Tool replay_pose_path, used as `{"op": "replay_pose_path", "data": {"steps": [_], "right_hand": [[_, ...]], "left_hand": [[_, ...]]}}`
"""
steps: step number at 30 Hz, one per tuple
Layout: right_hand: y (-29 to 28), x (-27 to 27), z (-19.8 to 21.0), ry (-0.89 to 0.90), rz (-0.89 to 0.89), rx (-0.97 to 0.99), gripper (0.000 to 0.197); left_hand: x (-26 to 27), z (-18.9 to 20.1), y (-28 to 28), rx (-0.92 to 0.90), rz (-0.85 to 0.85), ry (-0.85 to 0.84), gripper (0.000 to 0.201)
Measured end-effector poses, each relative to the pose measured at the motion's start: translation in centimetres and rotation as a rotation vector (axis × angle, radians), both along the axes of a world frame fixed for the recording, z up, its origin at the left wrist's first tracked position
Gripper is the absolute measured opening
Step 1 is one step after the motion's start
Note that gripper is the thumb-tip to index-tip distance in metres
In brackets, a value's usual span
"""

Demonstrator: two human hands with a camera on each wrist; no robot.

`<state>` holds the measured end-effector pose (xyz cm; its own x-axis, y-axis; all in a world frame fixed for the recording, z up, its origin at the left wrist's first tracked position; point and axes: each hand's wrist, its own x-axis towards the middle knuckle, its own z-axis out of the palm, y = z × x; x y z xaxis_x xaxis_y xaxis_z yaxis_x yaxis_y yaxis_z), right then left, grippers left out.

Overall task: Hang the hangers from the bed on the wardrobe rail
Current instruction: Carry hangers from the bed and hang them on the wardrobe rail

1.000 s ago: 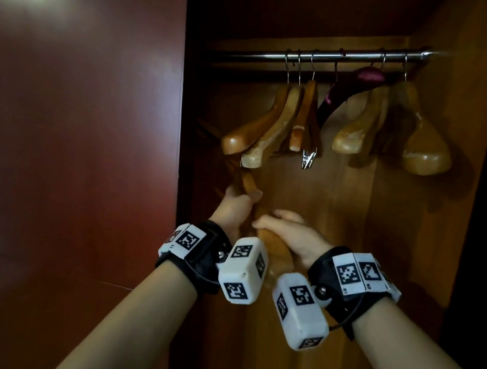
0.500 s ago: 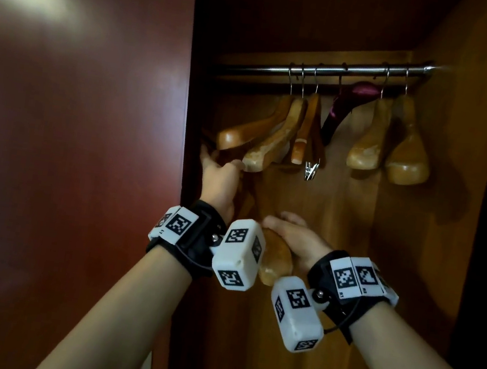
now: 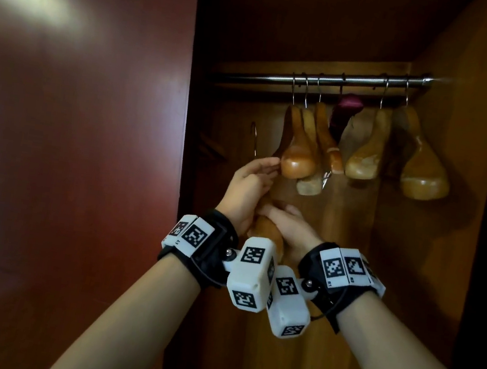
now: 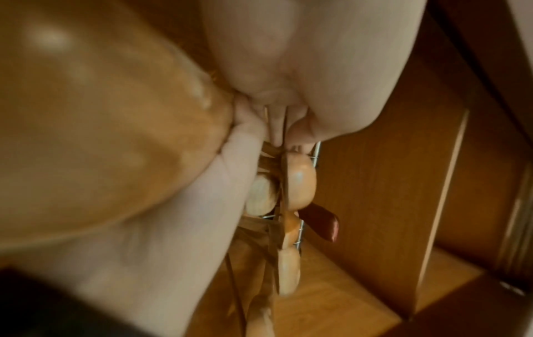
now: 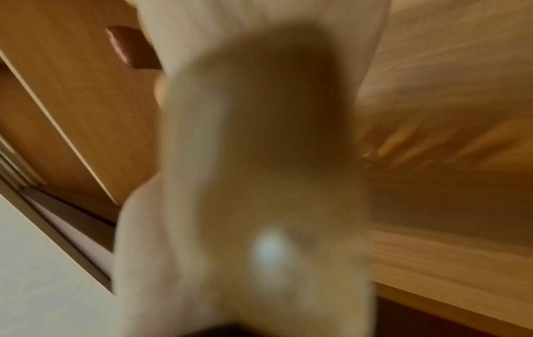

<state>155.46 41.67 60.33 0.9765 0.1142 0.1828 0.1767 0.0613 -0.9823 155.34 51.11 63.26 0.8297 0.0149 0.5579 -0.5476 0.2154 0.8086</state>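
I hold one wooden hanger [image 3: 265,232] with both hands inside the wardrobe, below the steel rail [image 3: 360,79]. My left hand [image 3: 250,185] grips its upper part, and its fingertips touch the end of the leftmost hung hanger [image 3: 298,161]. My right hand [image 3: 288,226] grips the lower end. The held hanger's metal hook [image 3: 254,137] points up, left of the hung ones and well under the rail. In the left wrist view the held hanger [image 4: 86,136] fills the left side. The right wrist view is blurred, with the hanger [image 5: 274,148] close in front.
Several wooden hangers and one dark red hanger [image 3: 345,111] hang on the rail's middle and right. The rail's left stretch [image 3: 251,77] is bare. The red-brown door [image 3: 67,159] stands close on the left, the wardrobe's side wall [image 3: 434,242] on the right.
Both hands have risen with the hanger, the left one climbing to the hung hangers. The leftmost hung hangers have swung round, their ends now facing me.
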Motion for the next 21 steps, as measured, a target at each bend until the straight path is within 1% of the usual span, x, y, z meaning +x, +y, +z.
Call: {"op": "replay_pose_path", "data": {"steps": [2, 4, 8, 11, 14, 17, 19, 21], "right_hand": [[0.3, 0.3, 0.6, -0.038, 0.002, 0.013, 0.052], [0.7, 0.8, 1.3, -0.093, -0.011, 0.018, 0.047], [1.5, 1.7, 3.1, -0.17, -0.034, 0.02, 0.04], [2.3, 2.7, 4.7, -0.179, -0.085, 0.045, 0.035], [3.2, 3.8, 6.3, -0.147, -0.066, 0.117, 0.039], [3.8, 4.3, 8.3, -0.135, -0.077, 0.146, 0.031], [4.1, 4.2, 9.7, -0.137, -0.073, 0.156, 0.028], [4.2, 4.5, 10.6, -0.152, -0.071, 0.126, 0.026]], "left_hand": [[0.0, 0.4, 0.3, 0.015, 0.009, -0.03, 0.048], [0.0, 0.7, 0.7, 0.006, 0.029, -0.042, 0.046], [-0.1, 0.9, 2.0, -0.076, 0.037, -0.016, 0.038], [0.1, 0.6, 3.1, -0.104, 0.064, 0.024, 0.034], [0.5, -0.2, 4.0, -0.09, 0.096, 0.06, 0.032], [0.9, -1.0, 4.5, -0.035, 0.123, 0.089, 0.032], [1.2, -1.3, 4.7, -0.05, 0.117, 0.101, 0.03], [1.5, -1.4, 4.9, -0.085, 0.104, 0.11, 0.032]]}}
